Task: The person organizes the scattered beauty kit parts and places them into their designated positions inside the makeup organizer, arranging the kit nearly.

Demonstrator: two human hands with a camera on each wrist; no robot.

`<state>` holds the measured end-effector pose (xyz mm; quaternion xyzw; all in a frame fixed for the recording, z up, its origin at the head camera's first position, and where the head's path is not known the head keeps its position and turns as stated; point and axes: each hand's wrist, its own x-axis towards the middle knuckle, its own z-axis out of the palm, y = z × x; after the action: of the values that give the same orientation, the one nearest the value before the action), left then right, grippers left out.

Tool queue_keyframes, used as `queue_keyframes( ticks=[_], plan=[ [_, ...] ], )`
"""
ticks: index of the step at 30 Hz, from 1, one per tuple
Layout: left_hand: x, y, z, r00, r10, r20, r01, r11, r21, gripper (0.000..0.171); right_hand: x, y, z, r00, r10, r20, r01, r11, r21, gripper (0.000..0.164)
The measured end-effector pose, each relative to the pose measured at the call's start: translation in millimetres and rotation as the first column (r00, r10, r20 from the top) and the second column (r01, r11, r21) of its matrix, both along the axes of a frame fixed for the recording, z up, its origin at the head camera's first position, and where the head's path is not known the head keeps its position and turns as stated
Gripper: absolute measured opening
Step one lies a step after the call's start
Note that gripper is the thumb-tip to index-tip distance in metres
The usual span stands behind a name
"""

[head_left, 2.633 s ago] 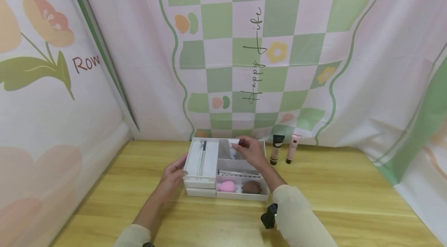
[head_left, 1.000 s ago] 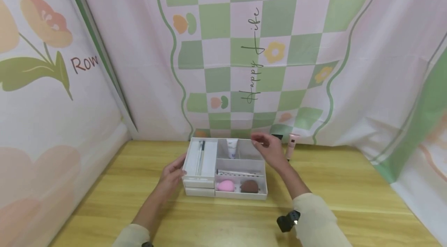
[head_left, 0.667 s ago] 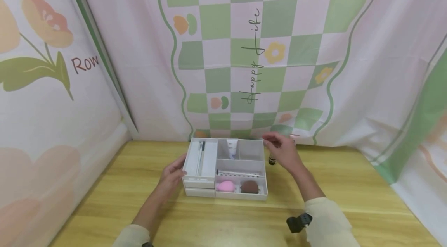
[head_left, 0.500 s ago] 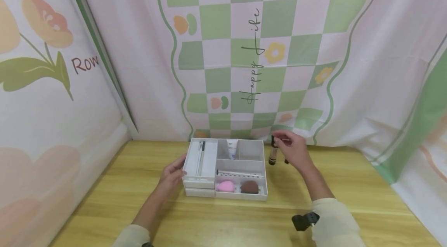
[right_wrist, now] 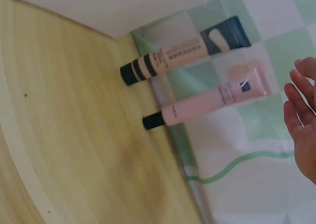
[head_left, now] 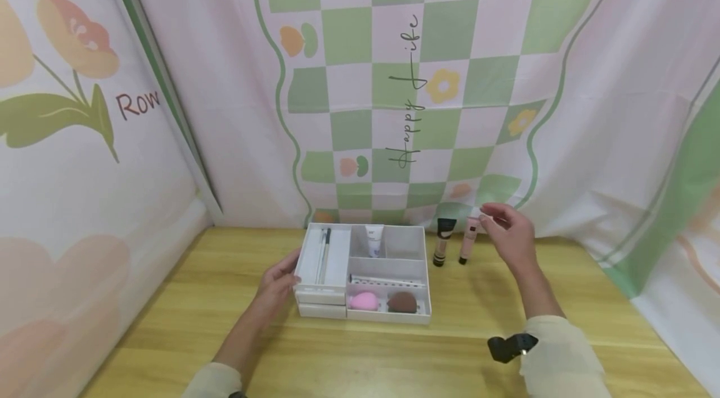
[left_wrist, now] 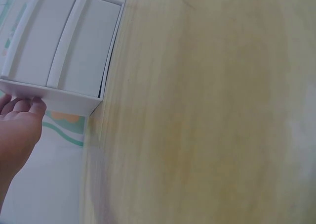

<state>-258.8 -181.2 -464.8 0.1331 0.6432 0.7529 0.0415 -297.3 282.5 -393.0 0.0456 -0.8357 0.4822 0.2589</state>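
We see right hand point(head_left: 509, 237) with loose, wide grip, holding nothing, just right of pink tube point(head_left: 469, 240); tube stands cap-down against curtain, long axis upright, beige tube point(head_left: 443, 241) beyond it; left hand point(head_left: 277, 286) rests flat-fingered on organizer point(head_left: 320, 293) on bench, farther away

Head overview; wrist close-ups beside organizer point(head_left: 362, 273)
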Motion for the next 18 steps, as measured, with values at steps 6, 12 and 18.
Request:
queue_keyframes(
  ticks=[6, 12, 18],
  plan=[
    [-0.4, 1, -0.5, 1.0, 0.006, 0.016, -0.006, 1.0, 0.01, 0.072, -10.0, 14, -12.1, 0.999, 0.02, 0.039, -0.014, 0.99, -0.142, 0.041],
    [-1.2, 0, -0.5, 1.0, -0.006, 0.026, 0.005, 1.0, 0.007, 0.072, -15.4, 20, -21.0, 0.989, 0.071, 0.13, -0.046, 0.982, -0.185, 0.048],
    [-1.8, -1, -0.1, 1.0, -0.007, 0.029, 0.006, 1.0, 0.003, 0.073, -21.6, 20, -27.0, 0.959, 0.152, 0.241, -0.105, 0.975, -0.197, 0.059]
  ],
)
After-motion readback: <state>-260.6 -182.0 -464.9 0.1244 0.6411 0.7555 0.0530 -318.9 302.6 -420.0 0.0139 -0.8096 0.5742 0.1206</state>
